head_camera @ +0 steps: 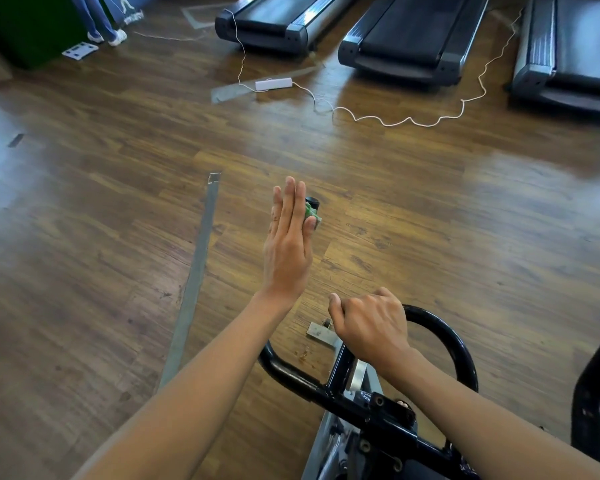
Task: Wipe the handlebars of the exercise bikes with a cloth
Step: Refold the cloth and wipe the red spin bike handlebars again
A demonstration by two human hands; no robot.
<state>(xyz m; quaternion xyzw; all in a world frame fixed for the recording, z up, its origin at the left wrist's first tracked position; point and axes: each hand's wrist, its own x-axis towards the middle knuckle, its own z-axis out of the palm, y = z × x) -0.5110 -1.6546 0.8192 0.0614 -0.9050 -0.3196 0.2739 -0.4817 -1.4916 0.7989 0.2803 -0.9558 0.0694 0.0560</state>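
Observation:
The exercise bike's black handlebar (440, 327) loops up from the stem at the bottom centre. One bar end (314, 202) pokes out far forward. My left hand (288, 244) reaches out to that bar end with fingers straight. It holds a green cloth (311, 213) against the bar end, and the thumb pinches the cloth from the other side. My right hand (368, 327) is curled round the handlebar's centre part, nearer to me. Most of the bar under the left hand is hidden.
Three treadmills (409, 39) line the far side. A white cable (409, 121) and power strip (273, 84) lie on the wooden floor. A person's legs (99, 19) stand at the top left. Another bike's black bar (596, 382) is at the right edge. Grey tape (194, 282) crosses the floor.

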